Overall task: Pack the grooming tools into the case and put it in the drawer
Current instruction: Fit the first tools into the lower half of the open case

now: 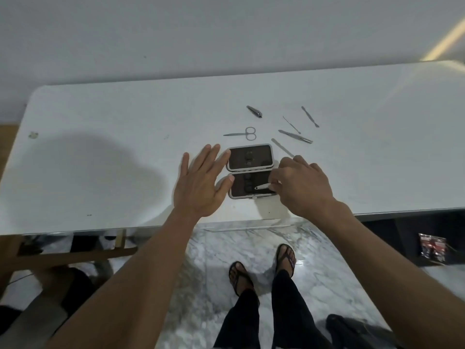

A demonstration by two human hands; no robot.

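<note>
An open grooming case with a dark lining and a grey rim lies flat on the white table, its two halves one behind the other. My left hand is spread open, fingertips touching the case's left edge. My right hand pinches a small metal tool and holds it over the near half. Loose on the table behind the case lie scissors, a nail clipper, a flat file, tweezers, a thin pick and a cuticle pusher.
The table's near edge runs just below my wrists. Marble floor and my sandalled feet show under it. A wooden chair stands at the lower left. A small red and black packet sits on a dark shelf at right.
</note>
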